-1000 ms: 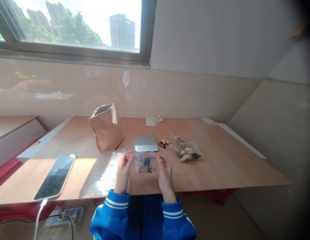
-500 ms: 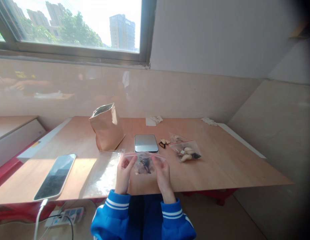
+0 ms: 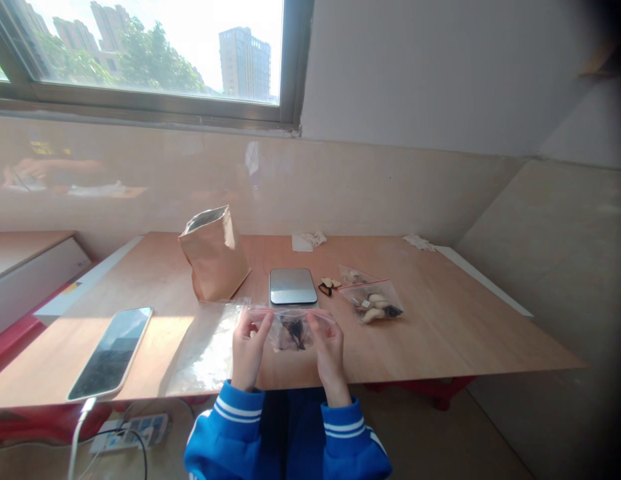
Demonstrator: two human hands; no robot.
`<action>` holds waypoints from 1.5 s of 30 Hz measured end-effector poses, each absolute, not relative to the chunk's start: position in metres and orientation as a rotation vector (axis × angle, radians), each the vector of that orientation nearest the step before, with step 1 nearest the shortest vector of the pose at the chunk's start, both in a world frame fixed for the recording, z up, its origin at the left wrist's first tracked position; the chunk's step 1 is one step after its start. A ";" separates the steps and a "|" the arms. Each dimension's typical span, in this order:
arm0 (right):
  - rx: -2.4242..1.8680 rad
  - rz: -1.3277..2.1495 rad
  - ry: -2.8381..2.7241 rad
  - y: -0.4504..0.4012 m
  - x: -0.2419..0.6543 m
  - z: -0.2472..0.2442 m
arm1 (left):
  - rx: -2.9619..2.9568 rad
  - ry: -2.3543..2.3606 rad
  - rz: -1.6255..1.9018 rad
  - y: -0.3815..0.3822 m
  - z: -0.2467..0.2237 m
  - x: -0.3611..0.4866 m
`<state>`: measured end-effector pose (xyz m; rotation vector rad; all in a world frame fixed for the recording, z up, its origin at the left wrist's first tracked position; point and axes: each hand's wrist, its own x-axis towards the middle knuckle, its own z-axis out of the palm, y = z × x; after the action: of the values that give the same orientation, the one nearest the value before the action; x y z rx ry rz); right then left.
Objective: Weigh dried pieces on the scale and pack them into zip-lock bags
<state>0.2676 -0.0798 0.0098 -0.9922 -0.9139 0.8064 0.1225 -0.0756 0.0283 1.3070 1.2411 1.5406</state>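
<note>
Between my two hands hangs a clear zip bag [image 3: 289, 331] with a reddish strip along its top and dark and pale dried pieces inside. My left hand [image 3: 250, 343] pinches the strip's left end, and my right hand [image 3: 327, 343] pinches the right end. Just beyond the bag lies a flat silver scale [image 3: 292, 287]. A few loose pale and dark pieces [image 3: 328, 285] lie to the scale's right. Farther right is another zip bag [image 3: 374, 305] of pale and dark pieces, with one more small bag [image 3: 355, 275] partly behind it.
An open brown paper bag [image 3: 215, 257] stands left of the scale. Flat clear plastic bags [image 3: 207, 353] lie to the left of my left hand. A phone [image 3: 111, 353] with a white cable [image 3: 77, 430] lies near the table's front left edge. Crumpled white paper [image 3: 314, 239] rests by the wall.
My right hand has shifted slightly right, and the zip bag's top looks straighter between my hands. The other things on the table have stayed put.
</note>
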 end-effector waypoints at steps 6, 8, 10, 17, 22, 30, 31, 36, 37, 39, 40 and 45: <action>-1.028 0.796 -0.911 -0.079 0.267 0.008 | 1.276 1.226 1.566 -0.076 0.029 0.124; -1.041 0.837 -0.883 -0.079 0.268 0.008 | 1.262 1.176 1.536 -0.077 0.032 0.124; -1.040 0.892 -0.858 -0.079 0.268 0.007 | 1.266 1.126 1.503 -0.079 0.036 0.125; -1.074 0.934 -0.824 -0.078 0.268 0.007 | 1.300 1.130 1.477 -0.080 0.037 0.127; -1.103 0.894 -0.821 -0.079 0.266 0.010 | 1.360 1.291 1.557 -0.083 0.040 0.129; -1.107 0.872 -0.864 -0.081 0.267 0.012 | 1.334 1.406 1.561 -0.081 0.035 0.126; -1.104 0.884 -0.872 -0.081 0.268 0.012 | 1.316 1.407 1.550 -0.080 0.033 0.125; -1.079 0.954 -0.914 -0.083 0.271 0.012 | 1.258 1.272 1.469 -0.079 0.034 0.121; -1.084 0.958 -0.923 -0.083 0.271 0.013 | 1.260 1.229 1.463 -0.079 0.036 0.121; -1.103 0.961 -0.924 -0.084 0.271 0.014 | 1.284 1.160 1.458 -0.081 0.040 0.121; -1.111 0.958 -0.914 -0.084 0.270 0.014 | 1.301 1.139 1.457 -0.082 0.042 0.122; -1.135 0.922 -0.875 -0.084 0.266 0.015 | 1.318 1.174 1.459 -0.083 0.046 0.124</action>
<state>0.2657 -0.0844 0.0153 -1.1348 -0.8747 0.9222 0.1245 -0.0834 0.0460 1.3175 1.1742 1.4585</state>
